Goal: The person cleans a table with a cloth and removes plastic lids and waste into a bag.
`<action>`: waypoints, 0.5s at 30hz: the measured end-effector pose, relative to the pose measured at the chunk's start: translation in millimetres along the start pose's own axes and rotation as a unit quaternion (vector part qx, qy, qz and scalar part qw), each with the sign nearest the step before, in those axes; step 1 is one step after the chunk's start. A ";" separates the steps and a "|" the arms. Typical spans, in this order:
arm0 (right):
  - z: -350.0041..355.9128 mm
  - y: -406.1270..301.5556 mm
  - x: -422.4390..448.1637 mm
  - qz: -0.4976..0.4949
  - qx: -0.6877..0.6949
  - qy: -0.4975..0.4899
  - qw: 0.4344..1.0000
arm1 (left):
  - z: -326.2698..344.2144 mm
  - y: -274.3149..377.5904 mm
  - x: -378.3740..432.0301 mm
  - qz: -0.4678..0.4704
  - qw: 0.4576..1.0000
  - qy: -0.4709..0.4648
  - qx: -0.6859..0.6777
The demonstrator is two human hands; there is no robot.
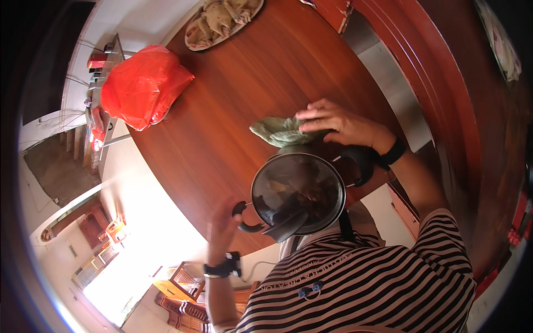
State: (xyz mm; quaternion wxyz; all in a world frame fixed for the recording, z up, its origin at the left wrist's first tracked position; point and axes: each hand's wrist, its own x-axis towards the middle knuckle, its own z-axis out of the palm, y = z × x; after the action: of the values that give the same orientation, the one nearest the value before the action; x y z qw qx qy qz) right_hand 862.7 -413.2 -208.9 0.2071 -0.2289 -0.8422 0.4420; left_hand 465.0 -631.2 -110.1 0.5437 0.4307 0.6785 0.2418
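Note:
A dark pot [266,179] stands at the near edge of the table, close to my body. It holds dark pieces of food, blurred by haze, and a black ladle or spatula [287,227] rests across its rim. Beside its left black handle [250,227] is my left hand [225,227], motion-blurred; its thumb overlaps the handle, but I cannot tell if it grips. My right hand [333,120] is beyond the pot's right handle [360,166], fingers spread. Its fingertips reach the edge of a crumpled green cloth [275,131] lying just behind the pot.
On the wooden table [233,91], a red plastic bag [145,87] covers something at the far left. An oval platter [193,43] with plucked whole poultry [218,18] sits at the far edge. Red cabinetry [433,54] runs along the right. Wooden chairs [179,285] stand lower left.

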 end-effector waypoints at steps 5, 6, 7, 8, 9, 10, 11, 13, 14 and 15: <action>19.2 5.7 33.8 0.084 -0.024 -0.125 0.988 | 29.0 -6.6 -4.5 -0.118 0.980 0.113 -0.114; 32.4 21.4 31.2 0.027 -0.065 -0.059 0.996 | 23.9 -14.2 -3.4 -0.116 0.980 0.123 -0.100; 32.7 24.8 38.3 0.031 -0.090 -0.078 0.992 | 16.7 -26.9 -11.0 -0.116 0.975 0.151 -0.116; 31.2 26.9 47.4 0.039 -0.115 -0.091 0.988 | 6.1 -43.7 -21.7 -0.114 0.970 0.174 -0.128; 27.5 29.8 55.0 0.049 -0.140 -0.104 0.983 | -2.1 -53.6 -30.6 -0.112 0.964 0.195 -0.140; 19.7 32.8 59.3 0.082 -0.160 -0.084 0.980 | -4.9 -45.8 -43.2 -0.118 0.961 0.202 -0.147; 17.9 44.3 65.2 0.040 -0.197 0.080 0.976 | -5.7 -42.1 -47.9 -0.101 0.960 0.209 -0.157; -13.0 66.0 78.5 0.132 -0.389 0.217 0.885 | 1.4 -43.1 -64.6 -0.078 0.954 0.227 -0.182; -43.8 51.8 86.7 0.222 -0.473 0.182 0.833 | 3.8 -50.8 -69.5 -0.074 0.958 0.200 -0.193; -57.2 70.9 80.9 0.242 -0.504 0.237 0.794 | 6.6 -55.7 -68.2 -0.055 0.952 0.168 -0.250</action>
State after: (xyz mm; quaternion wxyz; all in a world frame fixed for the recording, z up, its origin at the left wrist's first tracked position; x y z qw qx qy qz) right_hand 843.1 -294.3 -226.6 0.1419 -0.5945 -0.7876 -0.0778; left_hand 455.9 -718.5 -120.3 0.5249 0.1959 0.7004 0.4421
